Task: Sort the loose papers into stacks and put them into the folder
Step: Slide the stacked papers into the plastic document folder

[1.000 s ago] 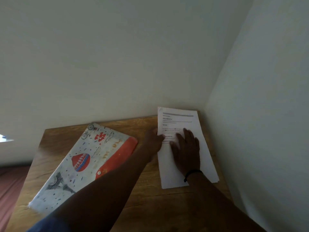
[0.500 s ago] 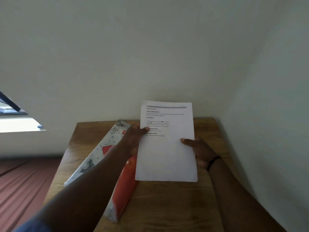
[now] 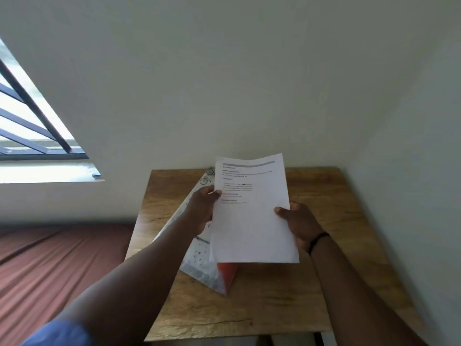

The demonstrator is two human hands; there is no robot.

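Papers: a white stack of papers (image 3: 252,221) sits right of the frame's centre, held up above the table and tilted so the printed face looks at the camera.
Top sheet: a grey bar runs across the head, with a few short blocks of small dark text and faint reddish marks down the upper left part; the words are too blurred to read. The lower half is blank white. The top edge bows in a shallow dip near its middle.
Stack edges: the lower left corner shows more than one sheet, slightly fanned; the count cannot be told.
Left hand (image 3: 202,208): grips the stack's left edge about a third of the way down, thumb on the printed face, fingers curled behind.
Right hand (image 3: 298,224): grips the right edge near mid-height, thumb tip on the front, fingers behind; a dark band circles the wrist.
Folder (image 3: 204,265): lies flat on the table below and left of the papers, mostly hidden by them and the left forearm. It is pale with small speckles and line drawings of bicycles at its far end, and has an orange-red strip along its right side.
Table (image 3: 249,308): wood grain, pushed into the corner of the pale walls.
Window (image 3: 30,126): barred, upper left of the frame.
Lower left of the frame: a reddish-brown cloth surface (image 3: 50,265).
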